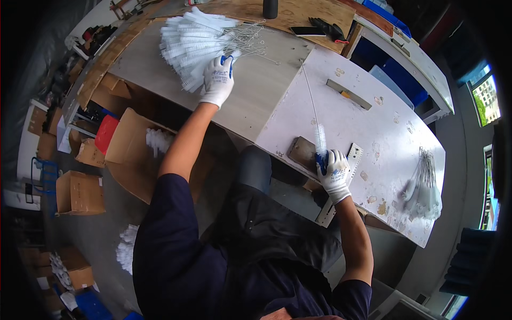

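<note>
Though hiding its near end in the grip, pinches a white brush [320, 140] in the right hand [334, 173], over the table [290, 114] beside a metal block [302, 153]. Holds the left hand [218, 82] at the edge of a heap of brushes [194, 42]; cannot tell whether pinching one or only touching. Covers part of a cardboard box [125, 144] with the left forearm [185, 141], leaving white contents [156, 141] hard to make out.

Left hand [218, 80], upper left of centre: I wore one white glove [214, 97], blue-coated at the fingers, blue print on its back. Right hand [335, 169], right of centre: its match. Navy short-sleeved shirt [181, 256], lower centre. Black cloth [272, 229] covered my lap; one knee [255, 166] showed blue-grey.
</note>
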The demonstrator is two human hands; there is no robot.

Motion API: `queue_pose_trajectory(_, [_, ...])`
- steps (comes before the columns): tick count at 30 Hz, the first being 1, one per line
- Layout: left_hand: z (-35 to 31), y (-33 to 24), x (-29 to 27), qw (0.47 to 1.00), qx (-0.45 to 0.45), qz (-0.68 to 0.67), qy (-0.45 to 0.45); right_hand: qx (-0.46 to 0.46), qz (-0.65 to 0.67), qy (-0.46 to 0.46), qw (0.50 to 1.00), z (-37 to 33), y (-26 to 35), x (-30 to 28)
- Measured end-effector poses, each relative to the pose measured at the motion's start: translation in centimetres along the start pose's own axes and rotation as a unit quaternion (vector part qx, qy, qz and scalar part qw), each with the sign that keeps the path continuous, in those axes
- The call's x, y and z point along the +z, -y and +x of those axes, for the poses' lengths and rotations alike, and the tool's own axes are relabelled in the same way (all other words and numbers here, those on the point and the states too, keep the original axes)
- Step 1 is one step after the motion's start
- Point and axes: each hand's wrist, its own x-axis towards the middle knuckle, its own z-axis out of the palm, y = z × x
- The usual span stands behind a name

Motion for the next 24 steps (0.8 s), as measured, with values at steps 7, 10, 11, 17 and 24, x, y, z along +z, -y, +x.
queue_pose_trajectory(7, [3.6,2.6,2.6,0.954,0.018,0.190,0.233,0.025,0.012,-0.017,0.999,0.5,0.3,-0.9])
queue_pose_trajectory(10, [4.9,4.1,2.1,0.950,0.106,0.199,0.215,0.044,0.028,-0.002,0.999,0.5,0.4,-1.4])
queue_pose_trajectory(11, [5.0,3.3,1.0,0.957,0.140,0.144,0.210,0.055,0.034,0.010,0.998,0.2,0.1,-1.6])
queue_pose_trajectory(17, [1.9,-0.1,-0.7,0.978,0.015,-0.088,0.186,0.090,0.073,-0.013,0.993,-0.9,-0.2,-1.3])
queue_pose_trajectory(24, [-4.3,-17.2,-4.1,0.585,-0.308,-0.670,0.339,0.296,0.220,-0.129,0.921,-2.5,-1.7,-4.1])
